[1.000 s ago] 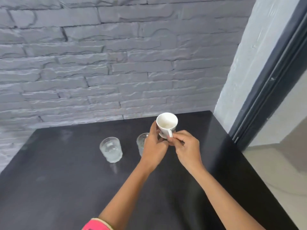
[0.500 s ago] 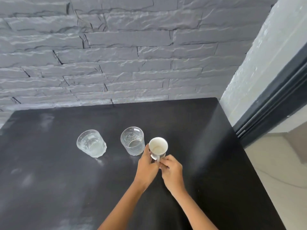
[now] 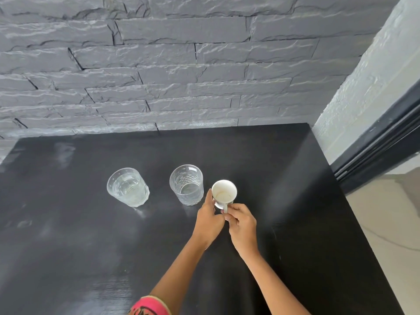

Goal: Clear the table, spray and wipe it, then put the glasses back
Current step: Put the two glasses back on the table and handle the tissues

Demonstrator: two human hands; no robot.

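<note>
First, left glass (image 3: 127,187): stood upright on the table (image 3: 68,235), well to the left of both hands, untouched.
Cut glass (image 3: 186,185): stood upright to its right and apart from it, just beside the mug; whether those two touched could not be told.
Left hand (image 3: 210,220): was curled against the mug's left side with one digit up along it, and lay between the mug and the cut glass.
Mug (image 3: 223,193): was white, mouth up, long axis near vertical, handle pointing back toward the person. It sat straight ahead of both hands, at or just above the table, with its base hidden.
Right hand (image 3: 243,226): pinched the handle from the near side and touched the left hand.
Nearer hand: neither, since both were clamped on the mug. By my judgement, letting go turned on the left fingers clearing the cut glass.
Change: a second before, the mug was held higher and overlapped the cut glass in view. It had since come down to that glass's right, and both glasses were unmoved on the table.
</note>
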